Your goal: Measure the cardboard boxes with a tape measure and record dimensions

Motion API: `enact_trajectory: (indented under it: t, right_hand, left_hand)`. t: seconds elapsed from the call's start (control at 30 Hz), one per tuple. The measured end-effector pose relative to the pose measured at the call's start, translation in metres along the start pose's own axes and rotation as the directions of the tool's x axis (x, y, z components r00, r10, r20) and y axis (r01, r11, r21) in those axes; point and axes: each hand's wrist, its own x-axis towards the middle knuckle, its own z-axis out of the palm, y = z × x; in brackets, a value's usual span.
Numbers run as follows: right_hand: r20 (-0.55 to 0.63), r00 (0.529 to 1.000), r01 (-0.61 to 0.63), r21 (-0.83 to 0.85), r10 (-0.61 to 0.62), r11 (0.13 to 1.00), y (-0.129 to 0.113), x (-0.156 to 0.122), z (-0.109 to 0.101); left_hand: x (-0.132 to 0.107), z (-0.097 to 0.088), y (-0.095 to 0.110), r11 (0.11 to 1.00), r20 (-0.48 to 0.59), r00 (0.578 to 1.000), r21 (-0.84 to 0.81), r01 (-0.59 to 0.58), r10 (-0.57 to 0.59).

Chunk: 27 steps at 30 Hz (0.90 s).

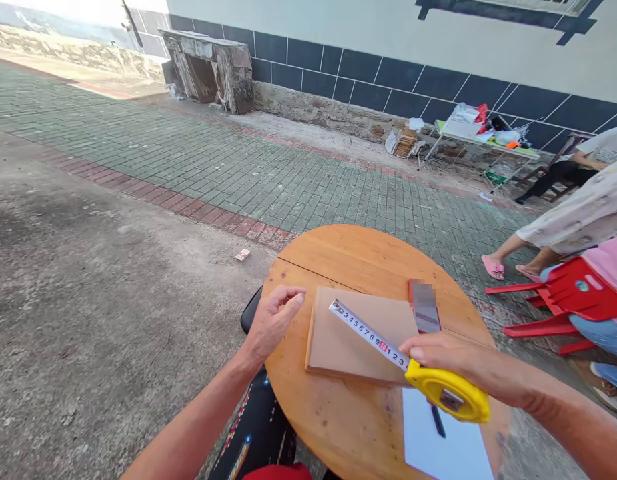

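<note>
Faced, outdoors, a long wall (pixel 338 27), pale above and dark-tiled below, across green brick paving (pixel 238 160) and rough grey concrete (pixel 113 300). Saw against it a weathered stand (pixel 234 75) and, farther right, a second surface (pixel 531 155) heaped with bags. Noted at the right several people, one in pink by a red plastic chair (pixel 583 287). Had close in front a round wooden surface (pixel 358 243), warm brown, marked with dark seams and scuffs. Found on it a flat brown box (pixel 333 340) and, nearer, a white sheet (pixel 448 450). Held the left hand (pixel 273 323) beside the box's left edge, fingers loosely curled, grasping nothing. Gripped in the right hand's (pixel 453 359) fingers a yellow tape measure (pixel 471 403), partly above the sheet, blade (pixel 361 328) slanting out over the box. Could not tell contact there from a slight gap. Spotted a partly blurred phone (pixel 427 323) by the box's far right corner and, smallest, a dark pen (pixel 437 422) on the sheet.
</note>
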Motion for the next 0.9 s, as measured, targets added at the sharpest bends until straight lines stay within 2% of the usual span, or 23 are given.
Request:
enact_trajectory:
  t: [0.13, 0.33, 0.7, 0.8, 0.9]
  right_hand:
    - [-0.016, 1.0, 0.004, -0.048, -0.005, 0.999, -0.01, 0.011, -0.002]
    - [0.066, 0.998, 0.01, -0.034, -0.008, 0.999, -0.012, 0.02, 0.001]
    - [0.15, 0.986, 0.123, -0.316, -0.079, 0.941, -0.028, 0.035, -0.027]
    - [0.148, 0.988, 0.103, -0.368, -0.051, 0.924, -0.027, 0.039, -0.033]
    - [0.172, 0.985, 0.048, -0.352, 0.015, 0.935, -0.029, 0.045, -0.039]
  left_hand:
    - [-0.003, -0.001, 0.006, 0.999, -0.029, 0.999, 0.01, -0.035, 0.036]
    - [0.001, 0.005, 0.005, 0.999, 0.013, 0.999, 0.016, -0.033, 0.033]
    - [-0.003, 0.007, 0.013, 1.0, 0.101, 0.995, -0.001, 0.02, -0.02]
    - [-0.003, 0.009, 0.014, 1.0, 0.121, 0.992, -0.013, 0.024, -0.022]
    - [-0.003, 0.01, 0.014, 0.999, 0.133, 0.991, -0.044, 0.025, -0.018]
